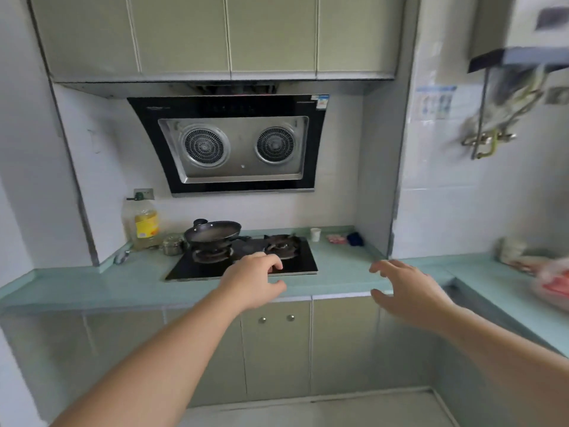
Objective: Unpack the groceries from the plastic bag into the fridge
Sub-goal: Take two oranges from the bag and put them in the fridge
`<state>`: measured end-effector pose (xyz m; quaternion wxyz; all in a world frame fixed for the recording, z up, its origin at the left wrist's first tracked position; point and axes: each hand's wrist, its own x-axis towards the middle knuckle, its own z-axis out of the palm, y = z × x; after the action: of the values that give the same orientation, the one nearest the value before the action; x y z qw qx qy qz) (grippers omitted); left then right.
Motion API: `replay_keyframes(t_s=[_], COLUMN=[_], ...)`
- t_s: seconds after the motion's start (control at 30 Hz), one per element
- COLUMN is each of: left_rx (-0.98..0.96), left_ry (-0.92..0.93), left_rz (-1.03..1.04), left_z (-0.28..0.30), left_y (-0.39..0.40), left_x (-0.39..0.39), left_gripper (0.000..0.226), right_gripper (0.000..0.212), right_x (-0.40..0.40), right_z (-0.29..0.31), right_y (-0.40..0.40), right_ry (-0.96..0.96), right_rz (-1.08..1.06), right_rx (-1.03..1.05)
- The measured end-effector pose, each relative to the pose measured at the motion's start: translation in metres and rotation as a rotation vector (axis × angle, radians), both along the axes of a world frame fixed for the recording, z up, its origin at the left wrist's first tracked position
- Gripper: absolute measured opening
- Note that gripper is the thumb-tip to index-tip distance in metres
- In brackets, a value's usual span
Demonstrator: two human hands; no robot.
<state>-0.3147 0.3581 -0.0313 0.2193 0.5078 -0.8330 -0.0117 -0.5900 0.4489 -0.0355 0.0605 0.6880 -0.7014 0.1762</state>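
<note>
A blurred plastic bag (552,286) with something red and pink inside lies on the teal counter at the far right edge. My right hand (409,292) hovers in front of the counter, fingers spread, empty, well to the left of the bag. Over the front edge of the hob floats my left hand (257,280), fingers loosely curled and holding nothing. No fridge is in view.
A teal counter (92,285) runs along the wall and turns a corner at right. On it are a black gas hob (303,261) with a wok (212,231), an oil bottle (142,223), a metal jar (173,244) and a white cup (315,234). Cabinets stand below.
</note>
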Motion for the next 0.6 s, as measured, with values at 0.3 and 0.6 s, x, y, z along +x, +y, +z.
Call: replay_keyframes(t_s=[0.3,0.6], left_rx=[0.047,0.092], left_ry=[-0.098,-0.133], left_rz=[-0.38,-0.695], left_z=[0.009,-0.021], left_y=[0.034,-0.006], left_x=[-0.237,-0.432], left_gripper=[0.037,0.037], right_gripper=[0.043,0.047], right_x=[-0.188,-0.306], right_z=[-0.009,-0.034], right_y=[0.119,0.128], right_ry=[-0.078,-0.048], right_rz=[-0.445,-0.684], right_rx=[0.002,0.054])
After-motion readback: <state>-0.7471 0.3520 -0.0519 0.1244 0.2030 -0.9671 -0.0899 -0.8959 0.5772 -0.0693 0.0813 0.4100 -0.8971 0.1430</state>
